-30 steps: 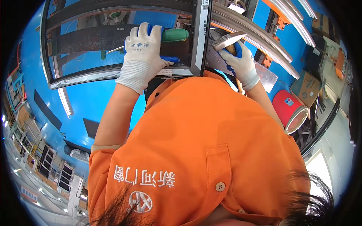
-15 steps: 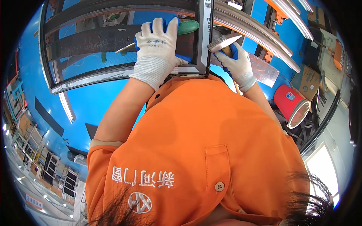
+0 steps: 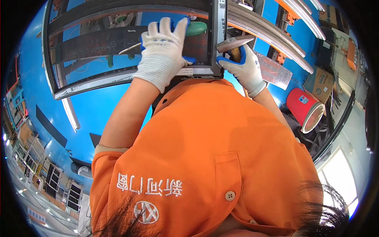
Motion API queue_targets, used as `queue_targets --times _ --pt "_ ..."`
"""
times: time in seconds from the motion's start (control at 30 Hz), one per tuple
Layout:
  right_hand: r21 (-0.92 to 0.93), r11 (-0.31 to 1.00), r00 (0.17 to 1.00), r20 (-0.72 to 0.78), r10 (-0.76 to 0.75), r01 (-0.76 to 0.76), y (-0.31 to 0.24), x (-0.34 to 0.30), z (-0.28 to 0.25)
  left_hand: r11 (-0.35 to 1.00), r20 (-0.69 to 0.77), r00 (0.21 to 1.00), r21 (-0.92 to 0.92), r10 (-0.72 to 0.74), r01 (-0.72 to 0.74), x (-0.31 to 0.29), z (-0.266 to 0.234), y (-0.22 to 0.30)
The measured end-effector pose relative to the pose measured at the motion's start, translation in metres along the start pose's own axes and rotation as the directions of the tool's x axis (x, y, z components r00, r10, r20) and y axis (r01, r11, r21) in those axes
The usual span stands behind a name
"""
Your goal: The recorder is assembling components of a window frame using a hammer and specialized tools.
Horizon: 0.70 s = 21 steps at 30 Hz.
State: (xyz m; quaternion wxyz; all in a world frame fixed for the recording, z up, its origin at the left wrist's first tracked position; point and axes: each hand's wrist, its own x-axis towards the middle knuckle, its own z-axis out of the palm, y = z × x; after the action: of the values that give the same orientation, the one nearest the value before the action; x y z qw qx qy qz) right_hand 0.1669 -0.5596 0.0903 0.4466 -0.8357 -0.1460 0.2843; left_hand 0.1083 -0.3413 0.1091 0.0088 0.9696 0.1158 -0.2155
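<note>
My left hand [image 3: 162, 43], in a white knit glove with blue palm coating, lies across a dark window frame [image 3: 114, 79]. Beneath its fingers it holds a green-handled screwdriver [image 3: 196, 28]. The handle sticks out to the right and the thin shaft to the left; the grip itself is hidden. At the frame's right side, my right hand [image 3: 246, 69], gloved alike, is closed around the wooden handle of a hammer [image 3: 236, 42]. The metal head lies sideways above that hand, close to the frame's right bar.
Long metal rails [image 3: 272, 35] run across the blue work surface at the upper right. A red bucket [image 3: 302, 106] stands to the right, near a cardboard box [image 3: 319, 85]. Dark strips [image 3: 51, 126] lie on the blue floor at left.
The frame has shifted slightly right. My left hand and the screwdriver have moved a little left over it. My right hand and the hammer have turned slightly, and the hammer head lies more level.
</note>
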Motion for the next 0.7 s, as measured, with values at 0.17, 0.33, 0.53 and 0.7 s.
queue_targets --times 0.17,0.33,0.53,0.7 --pt "-0.118 0.990 0.997 -0.016 -0.080 0.077 0.008 -0.002 0.006 0.995 -0.199 0.976 0.023 -0.090 0.096 -0.014 0.015 -0.060" --pt "-0.153 0.984 0.996 -0.019 -0.091 0.087 0.010 0.000 0.007 0.748 -0.242 0.729 0.018 -0.641 0.663 -0.043 0.016 -0.178" --pt "-0.149 0.987 0.998 -0.035 0.060 -0.065 -0.009 0.000 0.008 0.753 -0.217 0.793 -0.525 -0.569 0.397 -0.065 -0.010 -0.133" --pt "0.315 0.938 0.984 0.146 0.103 -0.145 -0.033 -0.003 0.006 0.894 -0.301 0.928 -0.320 0.217 -0.313 -0.065 -0.016 -0.052"
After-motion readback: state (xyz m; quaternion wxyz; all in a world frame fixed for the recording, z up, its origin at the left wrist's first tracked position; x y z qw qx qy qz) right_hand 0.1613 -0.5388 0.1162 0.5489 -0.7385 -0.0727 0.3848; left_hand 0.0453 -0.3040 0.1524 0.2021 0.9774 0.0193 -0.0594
